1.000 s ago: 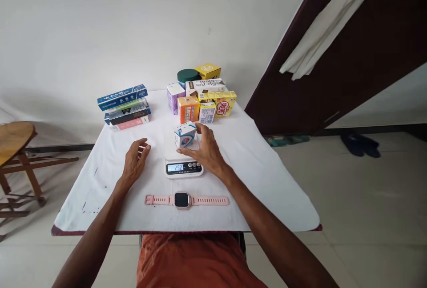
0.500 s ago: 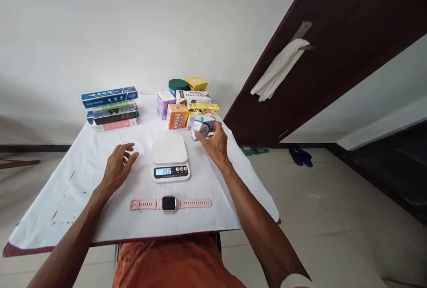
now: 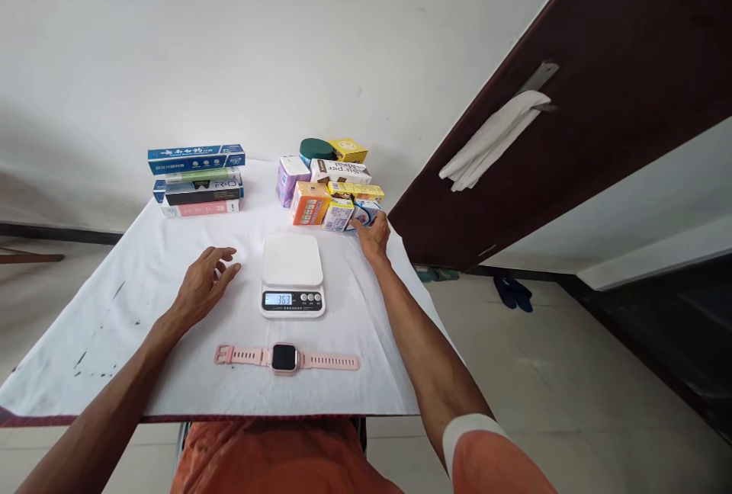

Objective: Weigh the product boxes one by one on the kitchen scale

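Observation:
My right hand (image 3: 374,235) reaches to the far right of the table and its fingers close round a small white and blue box (image 3: 366,212), which sits on the cloth beside the cluster of small boxes (image 3: 320,200). My left hand (image 3: 204,284) rests on the white tablecloth (image 3: 142,341) left of the scale, fingers loosely spread, holding nothing. The white kitchen scale (image 3: 292,273) stands between my hands with a bare platform and a lit display. A pink smartwatch (image 3: 284,357) lies flat in front of the scale.
A stack of long toothpaste boxes (image 3: 197,181) lies at the back left. A dark green jar (image 3: 317,149) and a yellow box (image 3: 348,149) stand behind the cluster. A dark door (image 3: 572,97) with a white cloth (image 3: 492,139) on its handle is at the right.
My right hand lifted the white and blue box off the scale and carried it right and back to the cluster of boxes. The scale's platform is bare now. My left hand stayed put.

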Demonstrator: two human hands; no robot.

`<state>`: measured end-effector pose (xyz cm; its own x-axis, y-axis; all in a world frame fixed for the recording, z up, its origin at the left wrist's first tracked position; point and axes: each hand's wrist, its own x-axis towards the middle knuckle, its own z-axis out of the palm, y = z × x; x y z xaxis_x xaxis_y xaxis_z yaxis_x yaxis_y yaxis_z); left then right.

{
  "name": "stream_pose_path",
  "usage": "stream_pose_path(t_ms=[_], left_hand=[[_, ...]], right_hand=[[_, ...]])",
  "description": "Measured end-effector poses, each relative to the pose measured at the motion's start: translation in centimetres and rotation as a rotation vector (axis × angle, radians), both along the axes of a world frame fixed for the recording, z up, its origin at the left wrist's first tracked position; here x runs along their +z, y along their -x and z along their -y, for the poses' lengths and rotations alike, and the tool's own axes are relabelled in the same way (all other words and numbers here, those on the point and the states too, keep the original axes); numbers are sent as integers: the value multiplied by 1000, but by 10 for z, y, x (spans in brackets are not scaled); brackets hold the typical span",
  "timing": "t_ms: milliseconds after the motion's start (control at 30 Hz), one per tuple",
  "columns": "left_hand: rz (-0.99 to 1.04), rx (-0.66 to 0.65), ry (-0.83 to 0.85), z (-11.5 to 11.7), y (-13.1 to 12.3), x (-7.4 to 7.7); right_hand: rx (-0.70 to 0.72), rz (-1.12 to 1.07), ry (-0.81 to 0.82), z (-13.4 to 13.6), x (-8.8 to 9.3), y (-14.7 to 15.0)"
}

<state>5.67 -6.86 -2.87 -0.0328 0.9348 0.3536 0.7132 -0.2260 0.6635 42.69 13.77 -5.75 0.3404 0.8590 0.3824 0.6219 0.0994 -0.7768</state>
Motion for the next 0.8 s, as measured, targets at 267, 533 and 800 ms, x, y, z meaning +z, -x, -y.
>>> stream_pose_path(t_ms=[267,533,800], left_hand=[[6,2,-18,1,4,-6],[-250,275,-106,-44,51,35],[-539,370,-20,-159,90,105]], right_hand=[[96,-71,58,26,-7,-5],[102,-131,9,79,-17,-12],[123,-121,-93,101,-13,12]])
